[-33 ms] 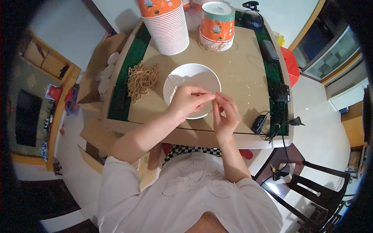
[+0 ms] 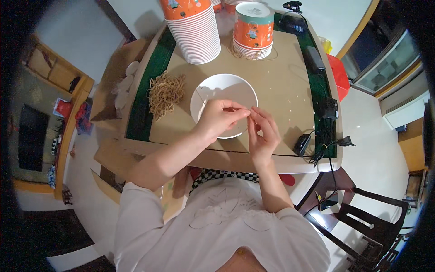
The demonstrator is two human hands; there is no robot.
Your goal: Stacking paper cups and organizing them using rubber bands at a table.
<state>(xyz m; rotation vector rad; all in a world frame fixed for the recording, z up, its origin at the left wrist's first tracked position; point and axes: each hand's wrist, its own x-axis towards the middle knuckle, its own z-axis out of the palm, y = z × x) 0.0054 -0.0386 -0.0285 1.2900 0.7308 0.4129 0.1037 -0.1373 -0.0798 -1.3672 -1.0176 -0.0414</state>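
Observation:
My left hand (image 2: 220, 118) and my right hand (image 2: 264, 135) meet over the near part of a white paper bowl (image 2: 226, 84). Both are closed in a pinch, thumbs and forefingers almost touching. Whatever lies between the fingertips is too small to make out. A thin strand (image 2: 200, 95) crosses the bowl's left side by my left hand; whether it runs into the fingers is hidden. Left of the bowl lies a tangled heap of tan cord (image 2: 166, 94).
Behind the bowl stand a tall stack of orange-patterned paper buckets (image 2: 195, 38) and a shorter upside-down stack (image 2: 253, 34) with loose cord at its base. Black adapters and cables (image 2: 324, 140) line the table's right edge. A dark chair (image 2: 371, 217) stands at lower right.

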